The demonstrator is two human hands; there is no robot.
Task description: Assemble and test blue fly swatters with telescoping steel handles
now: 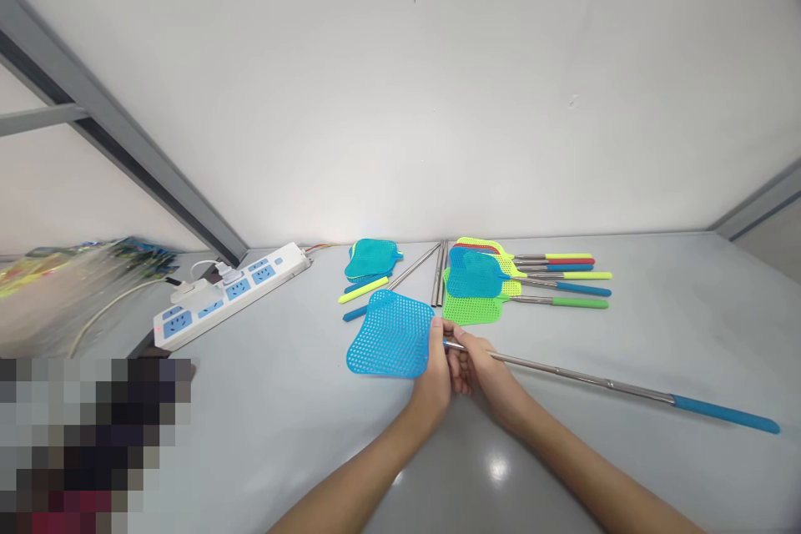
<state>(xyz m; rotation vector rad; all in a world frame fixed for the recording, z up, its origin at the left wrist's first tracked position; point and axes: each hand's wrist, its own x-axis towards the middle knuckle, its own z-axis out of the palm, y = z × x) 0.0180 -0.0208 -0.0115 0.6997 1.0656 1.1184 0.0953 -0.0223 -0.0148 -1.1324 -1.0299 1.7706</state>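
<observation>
Swatter neck point(446, 343) partly behind fingers point(436, 327)

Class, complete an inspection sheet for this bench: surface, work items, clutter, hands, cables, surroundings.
Surface: grey tabletop, reflecting light near the front.
Work items: blue swatter in hand; other swatters behind, right of centre; loose swatter heads and grips left of them; metal tubes between.
Clutter: white power strip, left; blurred plastic-wrapped pile beyond it.
Hands: left hand at the blue swatter's neck; right hand on its rod.
Cables: pale cable near the strip; thin wires at its far end.
Surroundings: pale wall, grey frame; lower left pixelated.
</observation>
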